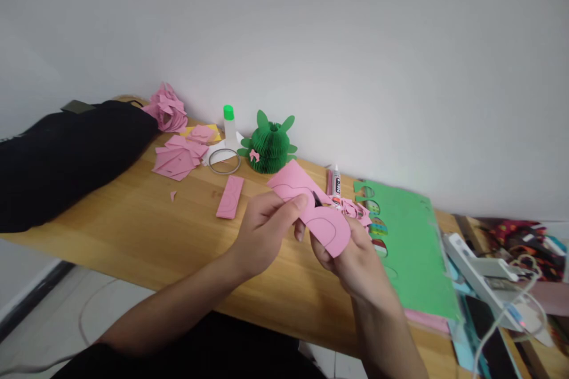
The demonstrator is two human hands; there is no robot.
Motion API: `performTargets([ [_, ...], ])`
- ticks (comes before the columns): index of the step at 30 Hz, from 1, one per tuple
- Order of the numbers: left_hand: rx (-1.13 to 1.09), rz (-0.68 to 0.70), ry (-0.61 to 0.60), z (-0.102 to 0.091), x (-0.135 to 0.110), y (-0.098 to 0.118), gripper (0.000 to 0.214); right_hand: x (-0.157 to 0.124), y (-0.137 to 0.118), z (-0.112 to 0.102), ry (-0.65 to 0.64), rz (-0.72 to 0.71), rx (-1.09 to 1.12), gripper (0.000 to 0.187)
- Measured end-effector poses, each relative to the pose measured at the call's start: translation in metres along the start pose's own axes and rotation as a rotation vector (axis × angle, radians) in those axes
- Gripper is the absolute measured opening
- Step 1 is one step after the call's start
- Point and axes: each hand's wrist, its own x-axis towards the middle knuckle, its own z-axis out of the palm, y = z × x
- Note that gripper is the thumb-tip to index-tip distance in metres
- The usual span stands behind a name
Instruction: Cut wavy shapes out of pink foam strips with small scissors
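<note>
A pink paper sheet [311, 207] with drawn curved lines is held above the wooden table [133, 231]. My left hand [264, 231] pinches its left side between thumb and fingers. My right hand [355, 257] is closed behind and under the sheet's right side; a dark blade tip [316, 200] shows at the cut, so scissors seem to be in it, mostly hidden by the paper.
A pink strip [230, 196], a pile of pink cut pieces [178, 157], a metal ring [224, 161], a green-capped glue bottle [229, 124], a green paper ornament [269, 145], a glue tube [336, 185], green card [406, 243], a black bag [66, 154], a power strip [480, 275].
</note>
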Motion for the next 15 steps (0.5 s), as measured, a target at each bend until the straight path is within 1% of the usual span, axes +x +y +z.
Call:
performTargets([
  [5,0.070,0.027,0.007,0.0000,0.0016,0.0064,0.045,-0.0003,0.0006,0.0003,0.015,-0.013,0.019,0.027],
  [15,0.070,0.010,0.011,-0.0002,0.0016,0.0045,0.042,-0.0012,0.0039,-0.0018,0.026,0.006,-0.004,0.030],
])
